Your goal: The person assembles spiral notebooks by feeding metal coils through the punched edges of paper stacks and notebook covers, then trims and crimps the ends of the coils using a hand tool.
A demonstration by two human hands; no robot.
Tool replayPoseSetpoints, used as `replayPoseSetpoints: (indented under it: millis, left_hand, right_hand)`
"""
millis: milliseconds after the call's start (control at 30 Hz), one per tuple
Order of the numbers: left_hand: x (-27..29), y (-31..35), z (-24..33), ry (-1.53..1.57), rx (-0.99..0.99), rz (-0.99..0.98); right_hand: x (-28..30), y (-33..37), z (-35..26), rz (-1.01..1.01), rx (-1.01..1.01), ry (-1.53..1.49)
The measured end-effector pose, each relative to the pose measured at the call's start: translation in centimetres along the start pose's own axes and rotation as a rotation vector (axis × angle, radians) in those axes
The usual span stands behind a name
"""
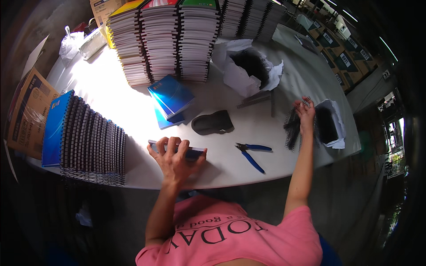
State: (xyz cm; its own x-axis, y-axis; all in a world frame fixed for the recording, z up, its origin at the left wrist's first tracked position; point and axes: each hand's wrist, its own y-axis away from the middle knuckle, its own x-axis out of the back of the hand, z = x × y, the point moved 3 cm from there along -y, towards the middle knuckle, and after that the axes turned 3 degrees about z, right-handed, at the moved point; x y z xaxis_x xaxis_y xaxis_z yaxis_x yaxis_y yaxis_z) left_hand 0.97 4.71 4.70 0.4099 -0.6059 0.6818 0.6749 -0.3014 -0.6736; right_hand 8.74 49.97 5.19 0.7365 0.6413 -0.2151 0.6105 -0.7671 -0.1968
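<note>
Crowding a white table [111,88], notebook stacks [164,40] flank blue pliers [252,153].

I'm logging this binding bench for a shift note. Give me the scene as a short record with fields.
Left hand: grips the edge of a thin blue-covered notebook on the white table.
Right hand: reaches into a pile of black wire binding coils.
Between hands: blue-handled pliers, lying untouched.
Left side: row of bound blue spiral notebooks, standing on edge.
Far edge: tall stacks of unbound notebooks.
</note>
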Motion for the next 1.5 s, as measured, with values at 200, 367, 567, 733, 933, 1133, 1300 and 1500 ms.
replayPoseSetpoints:
  millis: [200,367,567,733,933,1133,1300,1500]
  left_hand:
    - [-0.2,-0.2,0.2,0.027,0.025,-0.003]
    - [-0.2,-0.1,0.0,-0.011,0.005,-0.041]
    - [-0.5,-0.4,-0.1,-0.040,0.028,-0.025]
    - [-0.6,-0.1,-0.5,0.002,0.045,-0.041]
    - [0.8,0.2,-0.5,0.004,0.042,0.013]
    - [0.5,0.9,-0.4,-0.025,0.079,0.002]
    - [0.4,1.0,-0.4,-0.015,0.077,-0.003]
    - [0.6,1.0,-0.4,-0.014,0.060,-0.073]
  right_hand:
    - [2.6,-0.5,0.9,-0.040,0.020,0.517]
    - [0.8,0.7,-2.1,-0.170,-0.031,-0.113]
    - [-1.4,0.4,-3.1,-0.337,0.004,0.113]
    - [-6.8,3.2,-7.2,-0.260,0.093,-0.303]
    - [-17.6,15.4,-5.4,-0.859,0.126,0.489]
    - [-20.6,20.3,-1.9,-0.725,0.304,0.568]
    - [-21.6,20.7,-2.2,-0.767,0.292,0.478]
    - [-21.2,20.3,-2.0,-1.082,-0.033,0.532]
